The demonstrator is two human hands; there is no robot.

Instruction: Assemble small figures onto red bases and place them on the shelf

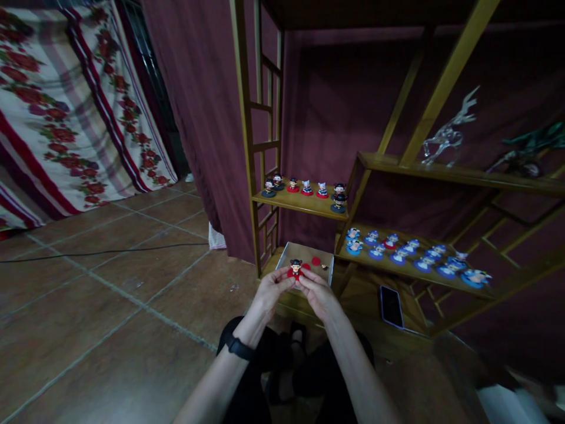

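A small figurine point(296, 266) with dark hair buns and a red base is held up between my two hands. My left hand point(270, 292) pinches it from the left, and my right hand point(318, 292) closes on its right side near the base. Just behind the hands, a shallow white-edged box point(293, 249) sits low in the shelf unit. Inside the box lie a red disc point(316, 261) and a small dark and pale piece point(323, 267). More red shows right behind my fingers, partly covered by them.
Several figurines point(306, 188) stand on the wooden shelf point(300, 203) above the box. Blue-based figurines point(398, 255) fill a lower shelf at right, with a phone point(391, 307) beneath. A clear deer ornament point(450, 132) stands higher up. A black cable point(106, 253) crosses the tiled floor.
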